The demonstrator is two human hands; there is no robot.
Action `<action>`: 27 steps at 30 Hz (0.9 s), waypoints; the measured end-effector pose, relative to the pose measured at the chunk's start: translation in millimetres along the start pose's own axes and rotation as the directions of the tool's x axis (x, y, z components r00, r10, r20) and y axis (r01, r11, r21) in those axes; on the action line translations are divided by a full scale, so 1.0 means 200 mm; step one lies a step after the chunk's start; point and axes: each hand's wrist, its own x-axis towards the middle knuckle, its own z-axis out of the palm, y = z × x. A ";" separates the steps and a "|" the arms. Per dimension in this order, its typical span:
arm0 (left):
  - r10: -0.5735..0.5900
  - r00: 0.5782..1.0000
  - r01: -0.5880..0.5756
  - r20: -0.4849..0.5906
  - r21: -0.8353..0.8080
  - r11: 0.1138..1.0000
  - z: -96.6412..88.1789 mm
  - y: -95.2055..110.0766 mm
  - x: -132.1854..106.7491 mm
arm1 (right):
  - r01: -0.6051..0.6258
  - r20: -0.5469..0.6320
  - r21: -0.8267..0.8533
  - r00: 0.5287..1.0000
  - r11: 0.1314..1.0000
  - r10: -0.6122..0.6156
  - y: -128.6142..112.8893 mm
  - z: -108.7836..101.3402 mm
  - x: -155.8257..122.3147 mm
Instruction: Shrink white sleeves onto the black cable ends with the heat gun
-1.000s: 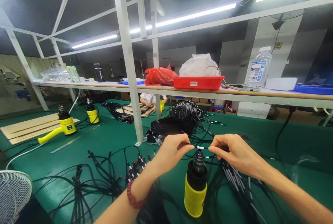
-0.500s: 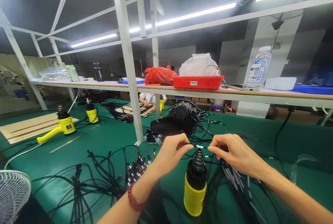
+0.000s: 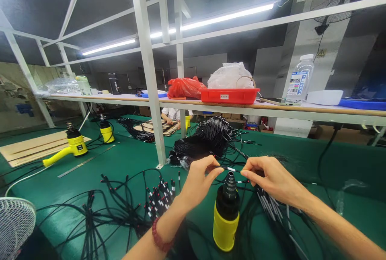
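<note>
A thin black cable with a white sleeve (image 3: 231,169) on it is stretched level between my two hands. My left hand (image 3: 202,177), a beaded bracelet at its wrist, pinches the cable just left of the white sleeve. On the other side my right hand (image 3: 265,174) pinches it between thumb and fingertips. Directly under the sleeve stands a yellow and black heat gun (image 3: 226,215), nozzle up, close below the cable. Whether the nozzle touches it I cannot tell. Another cable with a white mark (image 3: 242,181) lies behind the nozzle.
Black cables with white and red ends (image 3: 159,197) lie to the left; grey-sleeved cables (image 3: 273,207) lie to the right. A big cable bundle (image 3: 208,137) sits behind. Two more heat guns (image 3: 75,143) and a fan (image 3: 16,228) are left. A co-worker's hand (image 3: 169,121) shows beyond the post.
My left forearm has shifted slightly to the right, and the white sleeve has tilted or turned a little. Both hands keep their pinch above the nozzle.
</note>
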 end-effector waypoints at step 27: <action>-0.214 0.958 0.273 0.191 -0.376 0.885 -0.08 0.11 0.04 | 0.061 -0.036 -0.139 0.997 0.988 -0.067 -0.11 -0.04 -0.07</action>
